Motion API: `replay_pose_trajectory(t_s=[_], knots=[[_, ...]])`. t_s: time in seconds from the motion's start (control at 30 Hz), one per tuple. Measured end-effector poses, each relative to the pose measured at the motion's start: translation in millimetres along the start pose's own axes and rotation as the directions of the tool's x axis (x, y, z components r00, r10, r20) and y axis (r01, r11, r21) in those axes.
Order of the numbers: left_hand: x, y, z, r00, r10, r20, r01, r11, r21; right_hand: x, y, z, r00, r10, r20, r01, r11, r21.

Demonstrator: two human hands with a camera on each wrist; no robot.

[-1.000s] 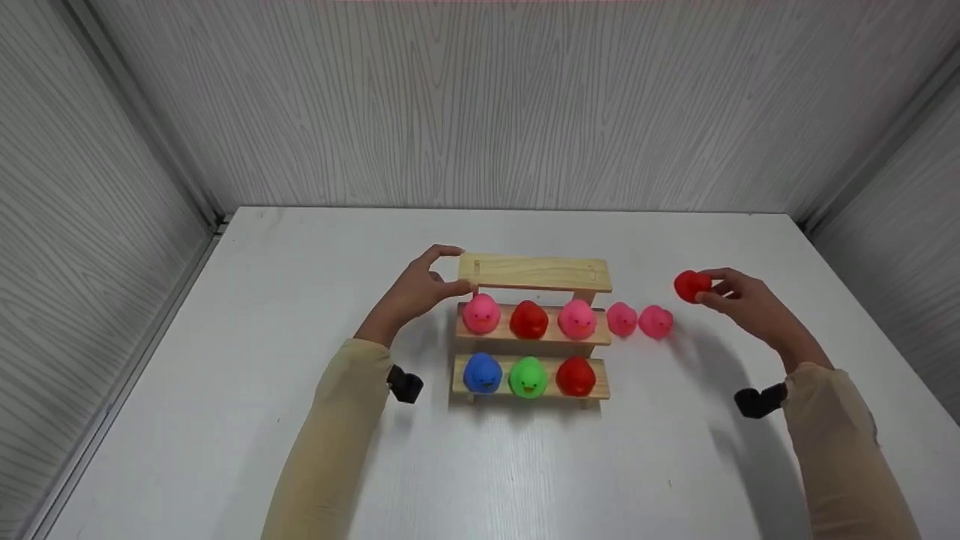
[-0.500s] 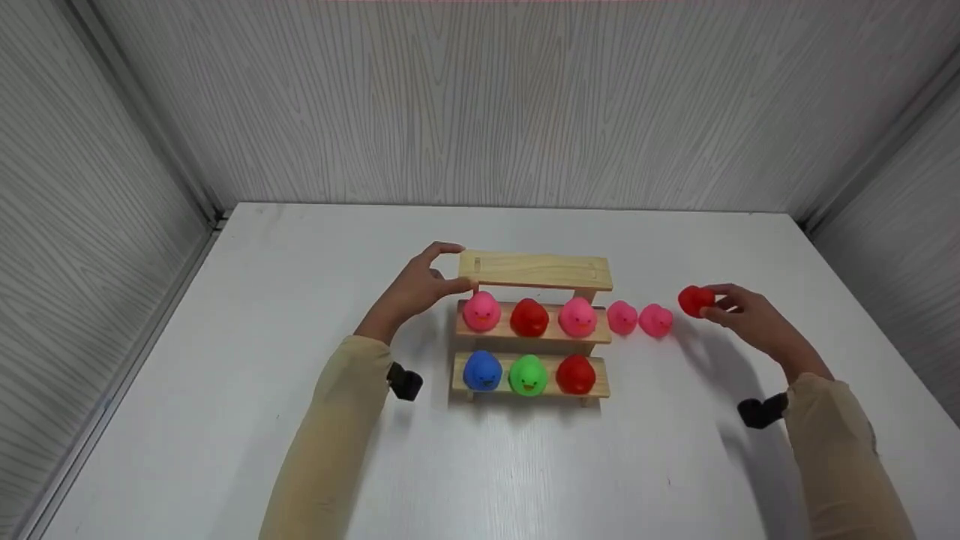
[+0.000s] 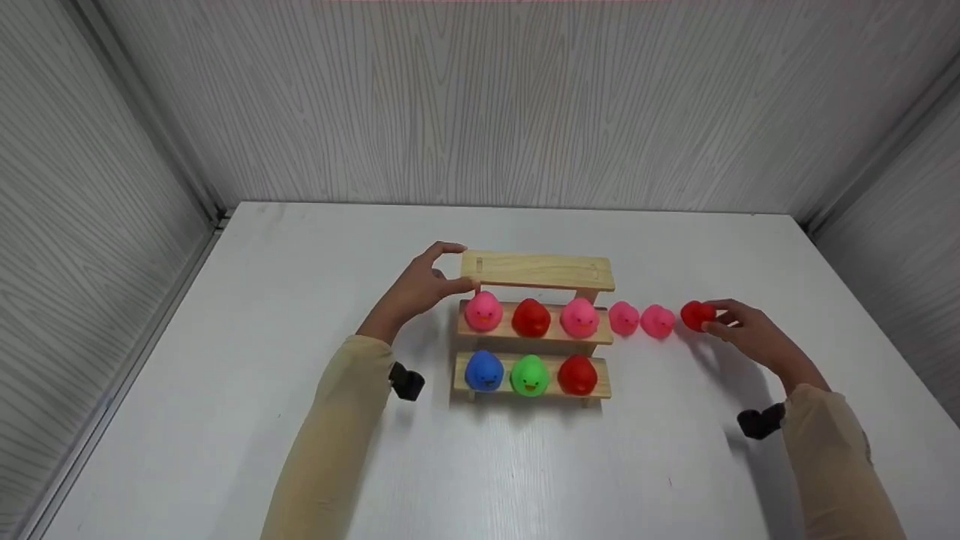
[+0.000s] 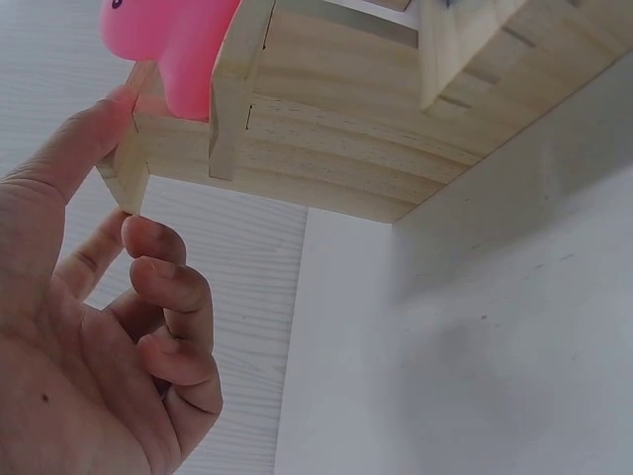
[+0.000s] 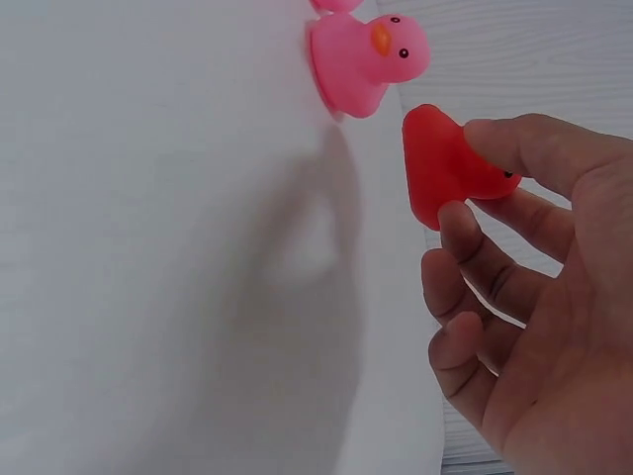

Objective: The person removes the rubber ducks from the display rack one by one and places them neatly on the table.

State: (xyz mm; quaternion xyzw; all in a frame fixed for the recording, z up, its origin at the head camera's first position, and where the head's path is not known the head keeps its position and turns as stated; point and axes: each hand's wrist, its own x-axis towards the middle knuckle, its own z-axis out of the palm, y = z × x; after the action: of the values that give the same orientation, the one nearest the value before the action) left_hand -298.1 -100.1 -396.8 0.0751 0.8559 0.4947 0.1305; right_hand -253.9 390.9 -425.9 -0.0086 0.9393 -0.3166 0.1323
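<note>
A wooden tiered rack (image 3: 536, 270) stands mid-table. My left hand (image 3: 418, 289) (image 4: 109, 317) grips the left end of its top board between thumb and fingers. The middle tier carries a pink duck (image 3: 484, 311), a red duck (image 3: 531, 318) and another pink duck (image 3: 580, 318). Blue (image 3: 484, 370), green (image 3: 529, 376) and red (image 3: 578, 375) ducks sit on the lowest tier. To the right of the rack, my right hand (image 3: 754, 335) (image 5: 554, 287) pinches a red duck (image 3: 697, 316) (image 5: 440, 166), tilted, near two pink ducks.
Right of the rack, a pink duck (image 3: 624, 319) and a second one (image 3: 658, 321) (image 5: 356, 64) stand side by side on the white table (image 3: 337, 247). Wood-grain panels (image 3: 525, 105) enclose the table at the back and both sides.
My right hand has come toward the front of the table and slightly right with the red duck, now about level with the two pink ducks. The left hand keeps its grip on the rack.
</note>
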Motion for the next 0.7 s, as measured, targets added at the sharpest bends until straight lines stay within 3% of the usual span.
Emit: replay_pose_trajectory(t_s=[0.7], knots=[[0.7, 0.6, 0.2, 1.0, -0.014, -0.008, 0.014, 1.0, 0.008, 2.2, 10.7, 5.9, 0.999, 0.019, 0.035, -0.02, 1.0, 0.006]])
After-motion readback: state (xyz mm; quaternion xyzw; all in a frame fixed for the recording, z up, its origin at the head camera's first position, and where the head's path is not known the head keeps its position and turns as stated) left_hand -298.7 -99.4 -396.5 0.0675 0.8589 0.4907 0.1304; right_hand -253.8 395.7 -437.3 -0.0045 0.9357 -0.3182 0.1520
